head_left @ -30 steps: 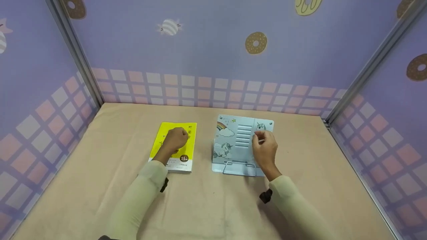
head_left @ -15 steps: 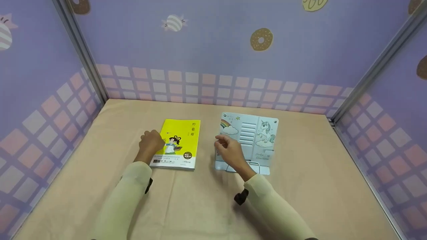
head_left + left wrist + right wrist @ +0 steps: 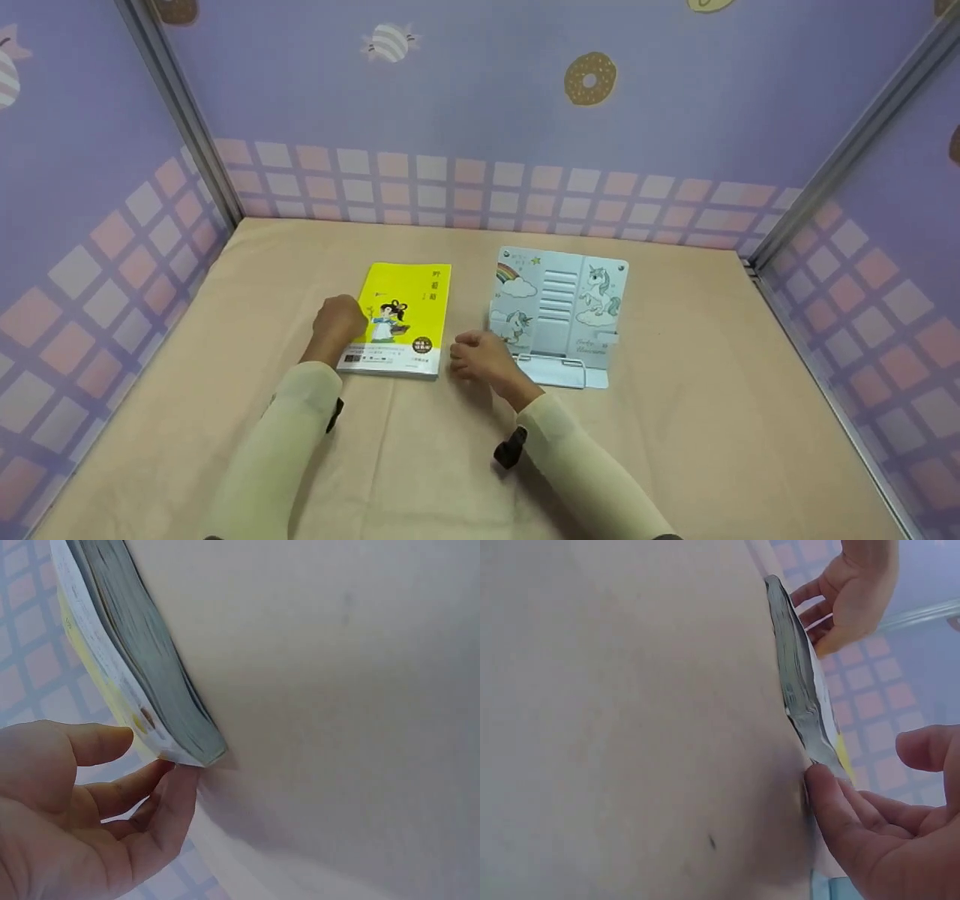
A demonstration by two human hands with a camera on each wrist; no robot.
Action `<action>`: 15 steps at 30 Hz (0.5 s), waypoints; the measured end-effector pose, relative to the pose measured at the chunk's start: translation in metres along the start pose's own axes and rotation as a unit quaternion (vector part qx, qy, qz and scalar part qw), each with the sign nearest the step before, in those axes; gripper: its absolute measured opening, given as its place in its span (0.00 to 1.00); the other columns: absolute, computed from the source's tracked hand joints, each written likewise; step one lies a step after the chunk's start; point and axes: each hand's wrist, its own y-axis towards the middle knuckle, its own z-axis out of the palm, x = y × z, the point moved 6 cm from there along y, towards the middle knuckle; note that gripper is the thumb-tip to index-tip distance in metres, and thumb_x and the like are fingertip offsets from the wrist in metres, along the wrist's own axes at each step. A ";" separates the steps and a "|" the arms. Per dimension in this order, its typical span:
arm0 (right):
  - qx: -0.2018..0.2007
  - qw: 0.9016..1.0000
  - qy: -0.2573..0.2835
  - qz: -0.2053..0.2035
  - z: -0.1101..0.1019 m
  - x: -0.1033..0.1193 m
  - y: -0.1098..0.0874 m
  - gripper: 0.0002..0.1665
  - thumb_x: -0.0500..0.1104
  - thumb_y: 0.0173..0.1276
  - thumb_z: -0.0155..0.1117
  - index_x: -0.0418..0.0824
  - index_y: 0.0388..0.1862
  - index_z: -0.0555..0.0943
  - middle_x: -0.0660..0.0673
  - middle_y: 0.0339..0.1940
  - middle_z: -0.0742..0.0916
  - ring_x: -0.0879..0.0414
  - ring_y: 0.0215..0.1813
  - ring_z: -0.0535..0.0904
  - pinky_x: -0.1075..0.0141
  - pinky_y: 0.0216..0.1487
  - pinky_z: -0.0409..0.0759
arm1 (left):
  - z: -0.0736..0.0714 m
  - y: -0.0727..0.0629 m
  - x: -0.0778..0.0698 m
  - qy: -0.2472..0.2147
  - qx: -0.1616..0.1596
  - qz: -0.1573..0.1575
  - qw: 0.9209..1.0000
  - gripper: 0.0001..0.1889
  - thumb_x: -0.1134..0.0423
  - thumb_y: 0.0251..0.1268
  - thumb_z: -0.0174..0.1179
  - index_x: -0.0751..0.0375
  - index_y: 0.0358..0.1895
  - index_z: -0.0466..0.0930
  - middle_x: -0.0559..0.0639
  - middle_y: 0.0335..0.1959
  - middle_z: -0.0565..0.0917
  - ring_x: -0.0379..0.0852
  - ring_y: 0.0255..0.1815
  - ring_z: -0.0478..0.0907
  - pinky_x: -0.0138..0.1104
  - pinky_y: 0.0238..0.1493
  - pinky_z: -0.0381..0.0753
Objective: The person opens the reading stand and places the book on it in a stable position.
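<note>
A yellow paperback book point(image 3: 409, 304) with a white lower band and a cartoon figure lies flat on the cloth-covered table. My left hand point(image 3: 339, 324) is at its left edge. In the left wrist view the fingertips point(image 3: 184, 776) touch the book's lower corner, and the thumb stands apart above the cover. My right hand point(image 3: 484, 358) is just right of the book, fingers pointing at its lower right edge. The right wrist view has those fingertips point(image 3: 821, 780) low at the book's side, thumb raised away from them. A light blue unicorn book stand point(image 3: 559, 311) stands behind the right hand, partly covered by it.
The stand has a wire page holder point(image 3: 555, 369) along its front. Purple printed panels point(image 3: 480, 90) enclose the table point(image 3: 697, 420) at the back and on both sides, joined by grey metal posts point(image 3: 180, 112).
My left hand has moved off the book's cover to its left edge. My right hand has travelled leftward from in front of the stand to the book's right side. The book and stand stay put.
</note>
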 end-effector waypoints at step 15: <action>0.015 0.996 0.073 0.058 0.007 -0.003 0.001 0.18 0.41 0.71 0.59 0.33 0.53 0.84 0.43 0.46 0.88 0.56 0.39 0.85 0.64 0.45 0.87 | 0.002 0.012 0.005 -0.060 0.048 -0.022 0.997 0.15 0.65 0.73 0.50 0.72 0.55 0.74 0.57 0.36 0.74 0.46 0.27 0.72 0.31 0.25 0.72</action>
